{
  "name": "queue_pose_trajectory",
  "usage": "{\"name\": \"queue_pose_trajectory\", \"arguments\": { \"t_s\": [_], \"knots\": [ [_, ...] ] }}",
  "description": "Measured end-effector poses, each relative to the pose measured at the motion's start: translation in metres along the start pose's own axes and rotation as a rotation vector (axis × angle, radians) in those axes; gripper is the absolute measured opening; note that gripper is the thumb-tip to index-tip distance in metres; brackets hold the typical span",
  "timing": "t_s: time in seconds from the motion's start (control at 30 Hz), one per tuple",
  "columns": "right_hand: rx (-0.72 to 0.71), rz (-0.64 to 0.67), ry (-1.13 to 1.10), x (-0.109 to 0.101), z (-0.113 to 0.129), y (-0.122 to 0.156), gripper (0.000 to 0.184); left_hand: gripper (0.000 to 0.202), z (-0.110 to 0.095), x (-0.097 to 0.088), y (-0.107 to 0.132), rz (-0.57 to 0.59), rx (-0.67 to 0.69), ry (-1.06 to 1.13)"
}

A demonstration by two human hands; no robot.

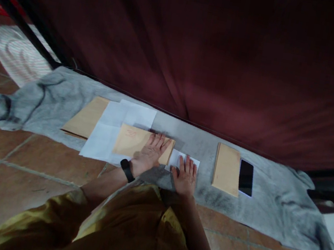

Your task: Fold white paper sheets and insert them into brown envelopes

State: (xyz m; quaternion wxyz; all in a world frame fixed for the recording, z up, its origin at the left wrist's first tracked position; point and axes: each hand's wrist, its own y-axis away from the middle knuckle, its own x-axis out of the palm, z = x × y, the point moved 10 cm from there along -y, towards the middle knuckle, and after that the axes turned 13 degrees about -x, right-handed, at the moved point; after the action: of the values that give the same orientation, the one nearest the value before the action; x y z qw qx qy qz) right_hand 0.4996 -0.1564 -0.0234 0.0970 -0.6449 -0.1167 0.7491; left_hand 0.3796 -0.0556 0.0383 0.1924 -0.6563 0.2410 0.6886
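My left hand (pixel 153 147) lies flat, fingers spread, on the right part of a tan envelope (pixel 128 140) with small reddish print near its upper left. That envelope overlaps white paper sheets (pixel 105 125). Close beside it, my right hand (pixel 186 176) rests open on a small white folded paper (pixel 175 159), whose left edge meets the envelope's right end. The palm and fingers cover much of this paper. A dark band circles my left wrist.
On the grey cloth (pixel 191 135), more tan envelopes (pixel 89 117) lie at the left, partly under the sheets. To the right are a stack of tan envelopes (pixel 227 169) and a phone (pixel 246 177). A dark red curtain (pixel 216 64) hangs behind; tiled floor (pixel 45 194) shows in front.
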Motion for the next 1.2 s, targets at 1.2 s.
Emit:
{"name": "queue_pose_trajectory", "arguments": {
  "t_s": [1.2],
  "knots": [
    [-0.013, 0.012, 0.019, -0.001, 0.002, 0.0, 0.059, 0.121, 0.012, 0.009, -0.002, 0.125, -0.066, 0.234]
  ]
}}
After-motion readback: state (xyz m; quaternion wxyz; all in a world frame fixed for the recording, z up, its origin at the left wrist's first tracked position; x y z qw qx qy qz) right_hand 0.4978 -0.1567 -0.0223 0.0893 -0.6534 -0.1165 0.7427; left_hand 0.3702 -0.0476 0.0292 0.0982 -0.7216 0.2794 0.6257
